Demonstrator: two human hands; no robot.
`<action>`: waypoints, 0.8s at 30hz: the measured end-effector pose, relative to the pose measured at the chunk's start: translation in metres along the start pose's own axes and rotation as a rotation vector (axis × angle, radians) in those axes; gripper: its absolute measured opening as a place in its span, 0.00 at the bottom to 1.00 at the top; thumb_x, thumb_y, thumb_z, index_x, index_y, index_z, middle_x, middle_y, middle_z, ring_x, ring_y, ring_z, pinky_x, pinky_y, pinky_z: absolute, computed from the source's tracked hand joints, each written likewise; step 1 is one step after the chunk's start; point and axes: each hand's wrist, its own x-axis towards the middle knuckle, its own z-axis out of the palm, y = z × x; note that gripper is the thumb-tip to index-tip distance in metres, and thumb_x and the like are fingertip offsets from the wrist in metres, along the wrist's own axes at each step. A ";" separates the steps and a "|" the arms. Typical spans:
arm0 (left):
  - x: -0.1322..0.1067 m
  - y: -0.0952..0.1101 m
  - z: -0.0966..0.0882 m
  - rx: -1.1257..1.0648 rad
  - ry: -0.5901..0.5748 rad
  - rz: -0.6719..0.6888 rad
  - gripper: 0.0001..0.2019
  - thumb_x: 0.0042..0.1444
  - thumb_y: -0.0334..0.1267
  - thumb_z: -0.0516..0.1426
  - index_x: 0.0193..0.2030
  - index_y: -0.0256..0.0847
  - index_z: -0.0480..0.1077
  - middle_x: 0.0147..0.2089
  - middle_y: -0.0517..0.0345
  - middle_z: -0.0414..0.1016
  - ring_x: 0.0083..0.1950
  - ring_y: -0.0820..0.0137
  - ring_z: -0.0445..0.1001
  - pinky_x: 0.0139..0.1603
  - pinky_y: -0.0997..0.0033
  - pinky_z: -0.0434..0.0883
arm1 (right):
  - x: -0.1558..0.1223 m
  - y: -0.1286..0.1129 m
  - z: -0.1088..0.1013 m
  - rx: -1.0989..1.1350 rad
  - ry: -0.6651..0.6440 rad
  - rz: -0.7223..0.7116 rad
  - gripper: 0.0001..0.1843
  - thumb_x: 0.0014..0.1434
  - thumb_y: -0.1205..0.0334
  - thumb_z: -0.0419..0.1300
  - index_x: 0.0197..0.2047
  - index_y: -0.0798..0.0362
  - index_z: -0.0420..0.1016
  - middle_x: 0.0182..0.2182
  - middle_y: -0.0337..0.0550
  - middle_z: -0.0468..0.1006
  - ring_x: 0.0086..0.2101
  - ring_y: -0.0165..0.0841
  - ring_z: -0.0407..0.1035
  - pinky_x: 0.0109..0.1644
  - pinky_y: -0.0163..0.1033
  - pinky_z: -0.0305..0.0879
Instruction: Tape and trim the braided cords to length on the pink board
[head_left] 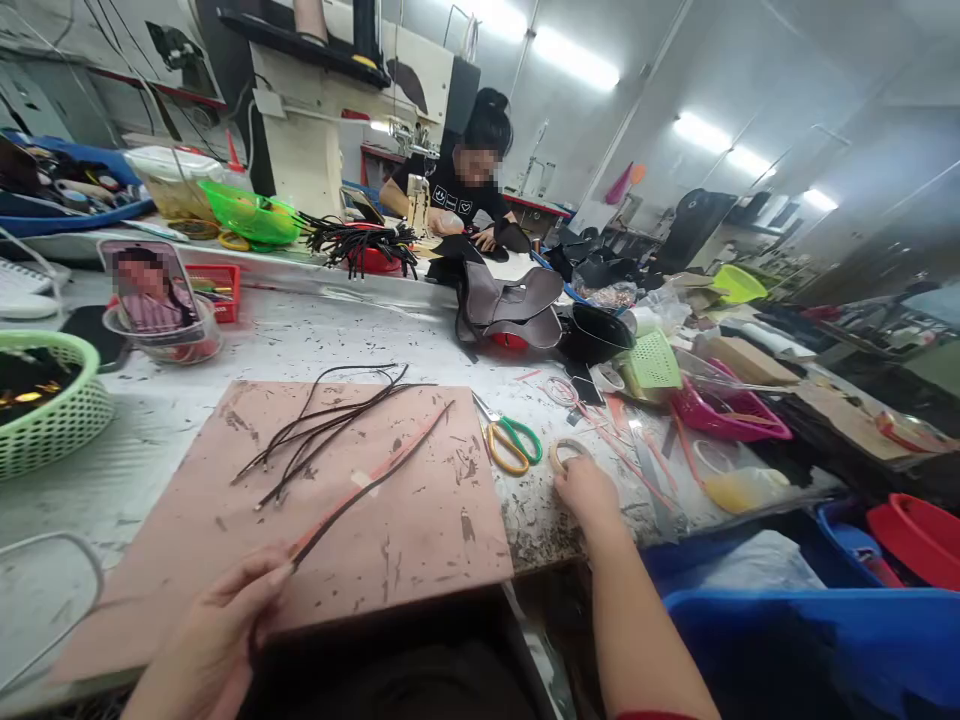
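Observation:
My left hand [217,625] is at the near edge of a pinkish work board [420,530], its fingers pinched on the end of a long thin dark strip [375,475] that lies diagonally across the board. Several more thin dark strips [322,425] lie loose on the board's far half. My right hand [586,492] rests on the table right of the board, fingers curled at a small roll of tape [568,452]. Scissors with yellow and green handles [510,440] lie just left of that hand.
A green basket [52,415] stands at the left, a phone propped in a bowl [150,290] behind it. Brown leather pieces [510,305], a pink basket [731,415] and blue bins [810,630] crowd the right. A person sits at a sewing machine [416,195] across the table.

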 end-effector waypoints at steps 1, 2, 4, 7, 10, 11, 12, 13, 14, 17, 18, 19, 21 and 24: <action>-0.004 0.004 0.012 -0.064 -0.025 -0.062 0.10 0.22 0.33 0.65 0.18 0.40 0.73 0.23 0.64 0.71 0.23 0.77 0.64 0.19 0.81 0.65 | -0.003 0.000 0.001 0.074 0.003 0.007 0.06 0.40 0.71 0.57 0.17 0.53 0.66 0.23 0.44 0.69 0.32 0.40 0.67 0.41 0.45 0.59; -0.007 0.006 0.024 -0.121 -0.051 -0.105 0.10 0.21 0.32 0.65 0.18 0.39 0.72 0.26 0.64 0.72 0.24 0.77 0.65 0.20 0.82 0.66 | -0.007 -0.004 0.004 0.158 0.004 0.005 0.04 0.41 0.68 0.57 0.18 0.53 0.66 0.23 0.43 0.69 0.32 0.39 0.67 0.40 0.44 0.59; -0.015 0.006 0.046 -0.236 -0.102 -0.154 0.10 0.23 0.31 0.65 0.19 0.39 0.72 0.33 0.62 0.74 0.29 0.76 0.68 0.24 0.83 0.67 | -0.022 -0.022 0.016 0.320 -0.003 -0.012 0.04 0.45 0.62 0.55 0.26 0.53 0.68 0.26 0.42 0.71 0.31 0.36 0.67 0.38 0.42 0.61; -0.027 -0.002 0.071 -0.352 -0.240 -0.218 0.09 0.29 0.33 0.66 0.21 0.39 0.72 0.42 0.61 0.74 0.38 0.75 0.71 0.30 0.85 0.66 | -0.058 -0.065 0.038 0.703 -0.073 -0.003 0.11 0.49 0.55 0.53 0.34 0.52 0.66 0.30 0.42 0.71 0.30 0.32 0.67 0.35 0.39 0.63; -0.040 -0.012 0.083 -0.373 -0.299 -0.247 0.09 0.30 0.33 0.66 0.21 0.38 0.71 0.45 0.57 0.73 0.41 0.72 0.72 0.35 0.80 0.68 | -0.094 -0.104 0.051 1.316 -0.213 0.144 0.14 0.43 0.56 0.63 0.31 0.51 0.65 0.30 0.38 0.68 0.29 0.29 0.65 0.34 0.37 0.63; -0.043 -0.015 0.084 -0.374 -0.310 -0.253 0.09 0.30 0.33 0.67 0.21 0.37 0.71 0.45 0.56 0.73 0.39 0.72 0.72 0.35 0.78 0.68 | -0.103 -0.113 0.053 1.443 -0.255 0.174 0.14 0.41 0.58 0.65 0.28 0.51 0.64 0.30 0.36 0.67 0.28 0.27 0.64 0.34 0.36 0.62; -0.045 -0.017 0.084 -0.373 -0.317 -0.255 0.09 0.30 0.33 0.67 0.20 0.37 0.71 0.44 0.55 0.73 0.36 0.73 0.72 0.35 0.77 0.69 | -0.110 -0.119 0.054 1.502 -0.291 0.176 0.14 0.40 0.60 0.66 0.26 0.51 0.63 0.30 0.35 0.66 0.28 0.26 0.63 0.33 0.34 0.62; -0.046 -0.019 0.083 -0.371 -0.318 -0.252 0.09 0.30 0.33 0.67 0.19 0.36 0.70 0.43 0.55 0.73 0.34 0.74 0.71 0.34 0.76 0.68 | -0.115 -0.124 0.055 1.527 -0.326 0.153 0.15 0.40 0.62 0.66 0.24 0.52 0.61 0.30 0.35 0.65 0.28 0.26 0.63 0.33 0.33 0.62; -0.047 -0.020 0.081 -0.369 -0.314 -0.244 0.10 0.29 0.33 0.67 0.18 0.36 0.70 0.42 0.55 0.73 0.33 0.75 0.70 0.34 0.76 0.68 | -0.119 -0.127 0.055 1.529 -0.358 0.119 0.16 0.40 0.63 0.66 0.23 0.52 0.59 0.30 0.34 0.65 0.28 0.25 0.62 0.33 0.33 0.62; -0.046 -0.023 0.076 -0.356 -0.283 -0.204 0.09 0.29 0.32 0.67 0.17 0.35 0.70 0.39 0.58 0.73 0.29 0.79 0.68 0.32 0.79 0.66 | -0.124 -0.128 0.054 1.458 -0.420 -0.005 0.15 0.43 0.65 0.64 0.23 0.52 0.58 0.30 0.34 0.63 0.29 0.25 0.61 0.33 0.32 0.61; -0.045 -0.023 0.075 -0.351 -0.274 -0.192 0.09 0.28 0.32 0.67 0.16 0.35 0.70 0.37 0.59 0.73 0.28 0.79 0.67 0.30 0.80 0.66 | -0.125 -0.128 0.053 1.433 -0.428 -0.048 0.14 0.44 0.65 0.63 0.24 0.52 0.58 0.30 0.34 0.63 0.29 0.25 0.61 0.34 0.32 0.61; -0.045 -0.023 0.074 -0.347 -0.268 -0.182 0.09 0.28 0.33 0.67 0.16 0.35 0.70 0.35 0.60 0.73 0.26 0.80 0.66 0.28 0.80 0.65 | -0.125 -0.127 0.051 1.408 -0.434 -0.092 0.14 0.44 0.66 0.63 0.24 0.51 0.57 0.30 0.34 0.63 0.29 0.26 0.61 0.34 0.33 0.62; -0.044 -0.022 0.073 -0.343 -0.262 -0.171 0.10 0.27 0.33 0.67 0.17 0.35 0.71 0.30 0.62 0.72 0.25 0.80 0.65 0.25 0.81 0.63 | -0.127 -0.126 0.048 1.339 -0.425 -0.190 0.13 0.45 0.66 0.61 0.26 0.51 0.57 0.31 0.35 0.63 0.31 0.27 0.61 0.34 0.34 0.62; -0.046 -0.017 0.071 -0.349 -0.277 -0.179 0.10 0.26 0.33 0.67 0.19 0.35 0.72 0.22 0.65 0.69 0.21 0.81 0.63 0.23 0.82 0.62 | -0.127 -0.123 0.045 1.121 -0.371 -0.358 0.09 0.46 0.69 0.57 0.28 0.50 0.59 0.32 0.38 0.64 0.33 0.30 0.62 0.36 0.36 0.62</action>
